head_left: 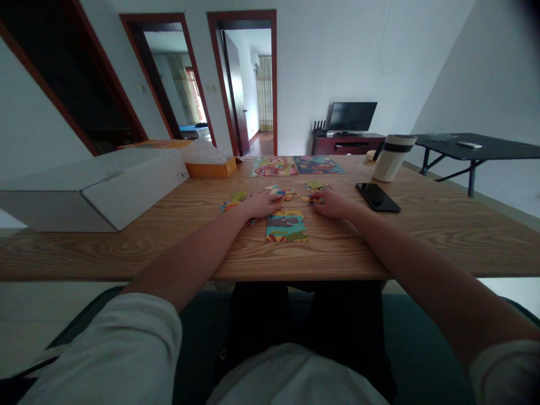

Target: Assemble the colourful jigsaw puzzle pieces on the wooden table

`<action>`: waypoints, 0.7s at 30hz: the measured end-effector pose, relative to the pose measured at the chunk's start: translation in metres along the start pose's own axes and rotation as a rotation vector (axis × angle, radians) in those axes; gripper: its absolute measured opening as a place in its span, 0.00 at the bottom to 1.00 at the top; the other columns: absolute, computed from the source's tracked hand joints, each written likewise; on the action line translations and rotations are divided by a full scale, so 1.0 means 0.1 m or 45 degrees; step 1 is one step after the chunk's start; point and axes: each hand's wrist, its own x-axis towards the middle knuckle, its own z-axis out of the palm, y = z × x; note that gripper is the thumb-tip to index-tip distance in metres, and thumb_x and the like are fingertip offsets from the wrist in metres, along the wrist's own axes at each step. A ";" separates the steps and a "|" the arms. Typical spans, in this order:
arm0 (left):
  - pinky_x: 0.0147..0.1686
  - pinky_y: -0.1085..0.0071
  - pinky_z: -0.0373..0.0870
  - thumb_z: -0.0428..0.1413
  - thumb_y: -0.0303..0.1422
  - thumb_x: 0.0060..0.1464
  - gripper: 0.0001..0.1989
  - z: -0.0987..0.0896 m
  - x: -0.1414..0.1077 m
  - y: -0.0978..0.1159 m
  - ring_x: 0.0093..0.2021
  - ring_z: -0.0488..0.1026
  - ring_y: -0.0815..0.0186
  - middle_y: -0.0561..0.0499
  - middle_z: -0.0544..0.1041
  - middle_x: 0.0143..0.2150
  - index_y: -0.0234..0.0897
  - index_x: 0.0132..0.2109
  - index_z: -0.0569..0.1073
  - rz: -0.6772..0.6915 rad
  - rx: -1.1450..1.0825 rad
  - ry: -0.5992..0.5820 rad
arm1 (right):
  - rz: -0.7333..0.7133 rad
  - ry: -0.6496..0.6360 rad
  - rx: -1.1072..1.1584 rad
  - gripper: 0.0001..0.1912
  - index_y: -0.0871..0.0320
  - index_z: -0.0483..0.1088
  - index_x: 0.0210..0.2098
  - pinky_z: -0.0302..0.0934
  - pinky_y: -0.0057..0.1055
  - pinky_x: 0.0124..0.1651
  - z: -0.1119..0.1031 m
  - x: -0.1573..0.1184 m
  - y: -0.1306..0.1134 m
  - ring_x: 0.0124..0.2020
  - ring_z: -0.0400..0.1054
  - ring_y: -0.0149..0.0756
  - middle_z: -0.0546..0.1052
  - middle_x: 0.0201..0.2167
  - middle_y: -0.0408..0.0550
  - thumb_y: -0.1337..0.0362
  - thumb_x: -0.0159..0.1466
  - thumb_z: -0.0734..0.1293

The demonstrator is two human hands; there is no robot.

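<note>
1. Nearest the tabletop's (329, 259) front edge, the partly joined puzzle (287, 228) is laid flat between the forearms, with a grey animal shown on teal.
2. Just beyond it, the left hand (264, 204) is rested palm down, its grip loosely spread over puzzle pieces; some of them are hidden by the hand and wrist.
3. By the right hand (331, 203), small pieces are touched with bent fingers; whether one is pinched in that grip cannot be told.
4. Between the hands, loose pieces (291, 195) are scattered; a left cluster (237, 197) is partly blocked by the left arm, and a green-yellow cluster (315, 185) is placed just beyond the right hand.
5. To the right, a black phone (377, 197) is laid flat, with a pale mug (393, 162) stood upright behind it.
6. The left side is taken up by a large white box (139, 179); an orange box (211, 167) is set beyond its far end, partly hidden by it.
7. Toward the far edge, two picture sheets (274, 167) are laid side by side.
8. Farther off, a black folding table (485, 147) and a television (352, 116) on a dark red cabinet (348, 144) are seen.
</note>
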 end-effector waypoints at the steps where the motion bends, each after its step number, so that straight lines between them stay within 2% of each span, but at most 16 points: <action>1: 0.66 0.51 0.53 0.43 0.58 0.63 0.34 0.00 0.01 -0.03 0.69 0.59 0.48 0.46 0.61 0.71 0.51 0.69 0.62 0.006 -0.005 -0.001 | 0.001 0.003 0.009 0.22 0.60 0.74 0.56 0.62 0.39 0.59 0.00 0.00 0.01 0.54 0.71 0.49 0.77 0.54 0.57 0.62 0.65 0.63; 7: 0.63 0.57 0.59 0.48 0.60 0.59 0.38 0.00 -0.01 -0.22 0.65 0.64 0.50 0.44 0.67 0.68 0.46 0.69 0.63 0.041 -0.021 0.111 | 0.036 0.017 0.052 0.23 0.60 0.74 0.58 0.62 0.37 0.59 0.00 -0.01 0.03 0.54 0.72 0.48 0.76 0.56 0.57 0.60 0.66 0.63; 9: 0.63 0.55 0.58 0.49 0.58 0.60 0.35 0.01 0.00 -0.19 0.65 0.64 0.48 0.45 0.67 0.67 0.48 0.68 0.65 0.040 0.011 0.143 | 0.029 0.020 0.060 0.23 0.61 0.73 0.58 0.62 0.37 0.59 0.00 -0.01 0.03 0.54 0.71 0.48 0.76 0.56 0.57 0.60 0.66 0.63; 11: 0.65 0.51 0.53 0.47 0.54 0.63 0.30 0.01 0.02 -0.11 0.68 0.60 0.48 0.48 0.63 0.71 0.53 0.68 0.64 0.086 0.046 0.141 | 0.024 0.028 0.063 0.23 0.62 0.73 0.58 0.62 0.38 0.59 0.01 -0.01 0.02 0.55 0.71 0.48 0.76 0.56 0.58 0.61 0.66 0.63; 13: 0.67 0.46 0.48 0.43 0.51 0.67 0.25 0.01 0.03 -0.02 0.71 0.54 0.48 0.52 0.57 0.74 0.59 0.67 0.64 0.145 0.063 0.086 | 0.020 0.038 0.059 0.23 0.62 0.73 0.58 0.62 0.38 0.59 0.02 0.00 0.01 0.55 0.71 0.48 0.76 0.56 0.58 0.63 0.66 0.63; 15: 0.67 0.43 0.45 0.41 0.50 0.68 0.24 0.01 0.04 0.02 0.72 0.51 0.48 0.54 0.55 0.74 0.63 0.67 0.64 0.151 0.060 0.027 | 0.007 0.050 0.046 0.22 0.62 0.74 0.57 0.61 0.38 0.60 0.02 0.01 0.00 0.55 0.71 0.49 0.77 0.55 0.58 0.64 0.67 0.62; 18: 0.65 0.45 0.51 0.41 0.52 0.67 0.26 0.01 0.04 -0.02 0.69 0.57 0.48 0.51 0.59 0.73 0.61 0.69 0.61 0.102 0.067 0.008 | -0.014 0.048 0.038 0.21 0.61 0.75 0.56 0.60 0.38 0.60 0.02 0.01 -0.01 0.55 0.70 0.48 0.77 0.55 0.58 0.64 0.67 0.62; 21: 0.63 0.54 0.58 0.43 0.52 0.66 0.28 0.02 0.05 -0.11 0.65 0.64 0.50 0.47 0.64 0.70 0.53 0.68 0.64 0.085 0.071 0.069 | -0.008 0.032 0.032 0.21 0.61 0.75 0.56 0.60 0.38 0.61 0.02 0.01 0.00 0.56 0.70 0.48 0.77 0.55 0.57 0.64 0.67 0.62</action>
